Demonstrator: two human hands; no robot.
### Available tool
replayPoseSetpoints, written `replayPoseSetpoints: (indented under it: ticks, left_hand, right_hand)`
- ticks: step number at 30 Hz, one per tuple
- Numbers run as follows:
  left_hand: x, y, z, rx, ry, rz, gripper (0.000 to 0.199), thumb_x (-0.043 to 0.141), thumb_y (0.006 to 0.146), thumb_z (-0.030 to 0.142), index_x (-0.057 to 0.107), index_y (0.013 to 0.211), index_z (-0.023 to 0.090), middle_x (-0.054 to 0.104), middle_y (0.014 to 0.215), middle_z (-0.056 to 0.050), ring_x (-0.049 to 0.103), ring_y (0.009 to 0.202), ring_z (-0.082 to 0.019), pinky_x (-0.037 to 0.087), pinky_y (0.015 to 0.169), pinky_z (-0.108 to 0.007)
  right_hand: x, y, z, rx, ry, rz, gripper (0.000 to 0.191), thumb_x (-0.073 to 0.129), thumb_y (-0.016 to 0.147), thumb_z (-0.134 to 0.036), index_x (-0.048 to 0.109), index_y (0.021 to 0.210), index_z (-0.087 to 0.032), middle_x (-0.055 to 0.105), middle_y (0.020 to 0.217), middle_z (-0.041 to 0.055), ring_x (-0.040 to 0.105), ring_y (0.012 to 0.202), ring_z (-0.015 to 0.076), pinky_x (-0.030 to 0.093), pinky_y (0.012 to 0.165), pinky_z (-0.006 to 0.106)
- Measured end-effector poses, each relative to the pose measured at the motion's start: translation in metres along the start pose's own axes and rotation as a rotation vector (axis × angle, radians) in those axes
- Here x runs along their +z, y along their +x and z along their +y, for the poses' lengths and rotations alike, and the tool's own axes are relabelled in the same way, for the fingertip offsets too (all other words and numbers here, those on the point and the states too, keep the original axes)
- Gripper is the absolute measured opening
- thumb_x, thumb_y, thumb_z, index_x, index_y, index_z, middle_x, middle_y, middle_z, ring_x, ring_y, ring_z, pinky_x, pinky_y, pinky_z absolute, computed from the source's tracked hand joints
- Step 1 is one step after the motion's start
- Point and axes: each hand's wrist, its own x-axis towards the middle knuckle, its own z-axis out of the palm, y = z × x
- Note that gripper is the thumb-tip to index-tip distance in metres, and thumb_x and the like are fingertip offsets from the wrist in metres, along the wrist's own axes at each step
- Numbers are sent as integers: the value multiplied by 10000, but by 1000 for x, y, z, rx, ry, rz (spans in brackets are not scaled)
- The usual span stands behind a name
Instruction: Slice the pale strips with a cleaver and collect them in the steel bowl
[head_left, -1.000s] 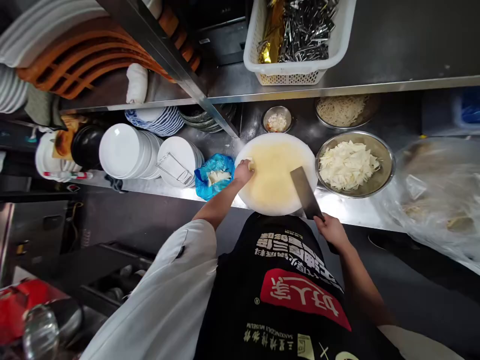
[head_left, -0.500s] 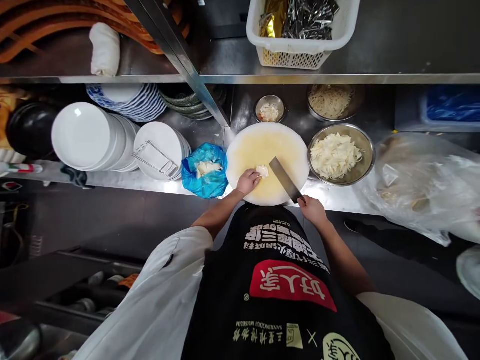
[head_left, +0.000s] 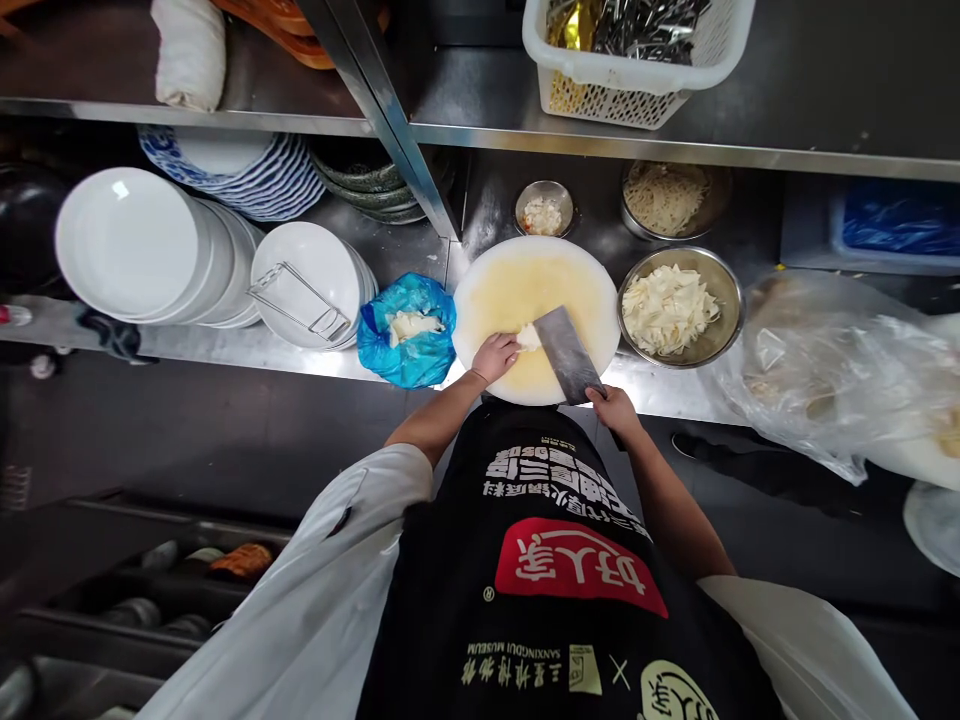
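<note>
My right hand (head_left: 613, 408) grips the handle of a cleaver (head_left: 568, 355), its broad blade tilted flat-side up over a round white cutting board (head_left: 517, 270). Under and beside the blade's left edge lies a pale white food piece (head_left: 528, 337), whose kind I cannot make out. Closed fingers of my left hand (head_left: 496, 357) press that piece onto the board. Right of the board, a steel bowl (head_left: 733, 325) holds pale thin slices (head_left: 670, 310). To the left sits a blue plastic bag (head_left: 409, 370) with more white pieces (head_left: 412, 326) in its opening.
Stacked white plates (head_left: 127, 245) stand left, with wire tongs (head_left: 300, 303) on the nearer stack. Behind the board are a small bowl of chopped bits (head_left: 541, 215) and a bowl of shreds (head_left: 666, 198). A metal shelf (head_left: 645, 145) overhangs the back. A clear plastic bag (head_left: 825, 370) lies right.
The cleaver has turned from nearly edge-on to showing its broad side, and its blade has come left against the pale piece. My left hand stays on the piece.
</note>
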Motion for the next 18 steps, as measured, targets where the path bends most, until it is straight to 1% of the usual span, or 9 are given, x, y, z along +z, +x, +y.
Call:
replayPoseSetpoints:
  ticks: [4, 7, 9, 11, 13, 15, 16, 18]
  left_hand:
    - [-1, 1, 1, 0, 16, 16, 298, 529, 925, 194, 716, 1156, 206, 627, 1317, -101, 537, 1267, -244, 397, 1138, -451]
    - [-9, 8, 2, 1, 35, 5, 286, 546, 906, 184, 733, 1122, 201, 647, 1280, -109, 568, 1225, -248, 427, 1110, -431]
    - [-20, 16, 1, 49, 31, -49, 280, 561, 886, 165, 745, 1092, 215, 667, 1239, -96, 584, 1207, -238, 442, 1094, -407]
    - [-35, 27, -1, 131, 1, -145, 284, 571, 874, 148, 751, 1071, 245, 681, 1220, -67, 584, 1215, -217, 438, 1098, -381]
    - [-51, 37, -3, 205, -32, -254, 286, 567, 875, 136, 755, 1043, 272, 686, 1227, -39, 568, 1242, -194, 410, 1128, -360]
    - [-64, 43, -3, 234, -42, -311, 284, 557, 881, 127, 757, 1020, 275, 674, 1273, -28, 529, 1296, -186, 362, 1169, -363]
    - [-69, 43, -2, 226, -36, -304, 281, 555, 883, 126, 756, 1021, 266, 658, 1310, -29, 499, 1331, -191, 336, 1188, -374]
    - [-72, 38, 2, 176, -6, -230, 276, 553, 886, 133, 753, 1043, 242, 610, 1389, -44, 436, 1391, -218, 298, 1206, -410]
  right_hand:
    - [-11, 2, 4, 58, 73, 51, 381, 519, 882, -550, 535, 681, -226, 542, 475, -3, 495, 442, 161, 383, 490, 278]
    - [-13, 2, 3, 50, 60, 63, 373, 532, 877, -537, 526, 670, -228, 550, 473, 4, 505, 441, 164, 390, 496, 280]
    - [-10, 1, 1, 44, 56, 52, 383, 522, 884, -535, 508, 650, -232, 543, 459, 5, 504, 433, 163, 393, 496, 280]
    - [-7, -3, 0, 34, 64, 44, 390, 506, 896, -534, 498, 646, -235, 540, 453, 4, 503, 427, 161, 396, 496, 280]
    - [-4, -7, -1, 17, 63, 45, 386, 499, 905, -532, 507, 660, -234, 545, 461, 6, 509, 433, 163, 401, 502, 282]
    - [-3, -11, -2, -2, 44, 44, 378, 495, 915, -527, 529, 687, -228, 552, 474, 8, 516, 443, 166, 402, 512, 285]
    - [-4, -12, -3, -6, 27, 47, 373, 492, 921, -523, 543, 704, -223, 556, 482, 9, 521, 449, 168, 402, 518, 286]
    - [-5, -14, -4, -10, -23, 61, 360, 493, 929, -509, 574, 744, -211, 580, 517, 20, 545, 482, 175, 401, 537, 285]
